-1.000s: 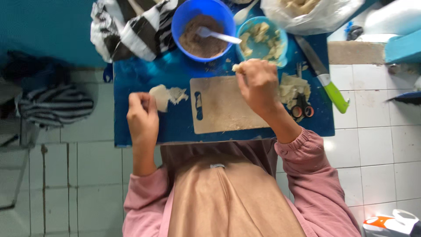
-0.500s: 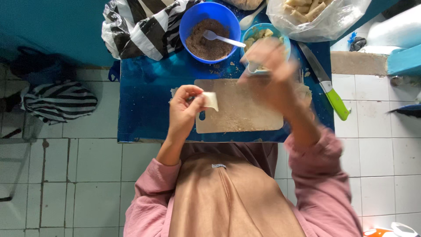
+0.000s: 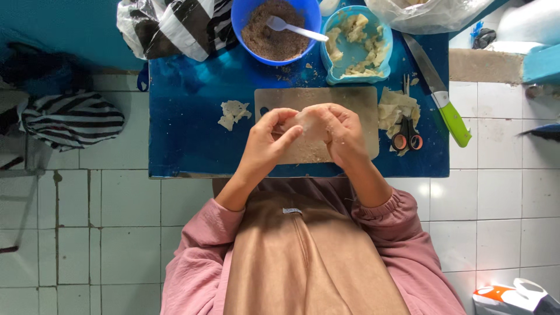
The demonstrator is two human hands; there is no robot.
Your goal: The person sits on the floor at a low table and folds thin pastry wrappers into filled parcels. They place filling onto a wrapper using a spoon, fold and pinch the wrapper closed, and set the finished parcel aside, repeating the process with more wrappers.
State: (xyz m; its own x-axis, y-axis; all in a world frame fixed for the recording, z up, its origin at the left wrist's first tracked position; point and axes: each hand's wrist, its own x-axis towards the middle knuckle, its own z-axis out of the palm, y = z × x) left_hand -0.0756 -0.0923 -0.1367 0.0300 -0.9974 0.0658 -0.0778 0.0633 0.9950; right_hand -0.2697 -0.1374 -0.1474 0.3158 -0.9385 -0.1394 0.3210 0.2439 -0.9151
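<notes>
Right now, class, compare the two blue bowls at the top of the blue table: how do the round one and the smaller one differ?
The round deep-blue plastic bowl is larger and holds brown crumbly filling with a white spoon resting in it. The smaller light-blue bowl is squarer and holds pale dough-like pieces, with no utensil. Both stand upright, side by side, beyond the beige cutting board.

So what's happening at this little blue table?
A person in a pink top sits at a blue table, both hands together over a pale cutting board. The left hand and right hand pinch a thin pale dough wrapper between the fingers. Beyond the board stand a blue bowl of brown filling with a white spoon and a light blue bowl of dough pieces. Scissors and a green-handled knife lie to the right.
</notes>
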